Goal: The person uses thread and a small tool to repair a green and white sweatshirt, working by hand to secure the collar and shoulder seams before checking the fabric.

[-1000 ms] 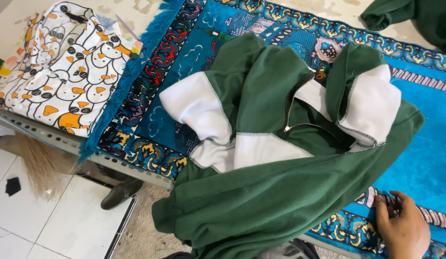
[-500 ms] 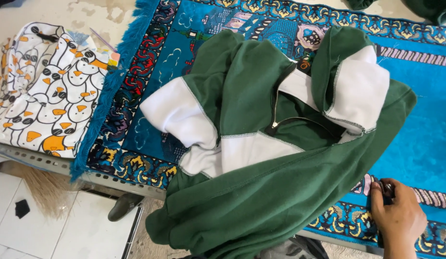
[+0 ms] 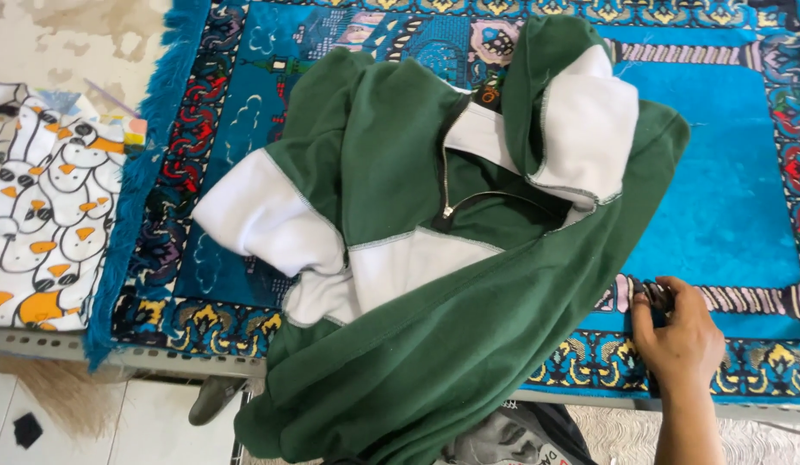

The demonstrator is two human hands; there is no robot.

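A green sweater (image 3: 469, 344) with white panels and a short zip lies crumpled on a blue patterned rug (image 3: 727, 198). Its lower part hangs over the table's front edge. My right hand (image 3: 680, 340) rests on the rug's patterned border just right of the sweater's hem. Its fingers are closed on a small dark object (image 3: 655, 293), too small to identify. My left hand is out of sight.
A white cloth with a penguin print (image 3: 47, 232) lies on the table to the left of the rug's fringe. The metal table edge (image 3: 38, 343) runs along the bottom. Below it are a tiled floor, a shoe (image 3: 212, 400) and a grey bundle (image 3: 512, 439).
The view has shifted right and down, so the sweater and rug sit higher and further left in frame. My right hand stays at the rug's border on the dark object.
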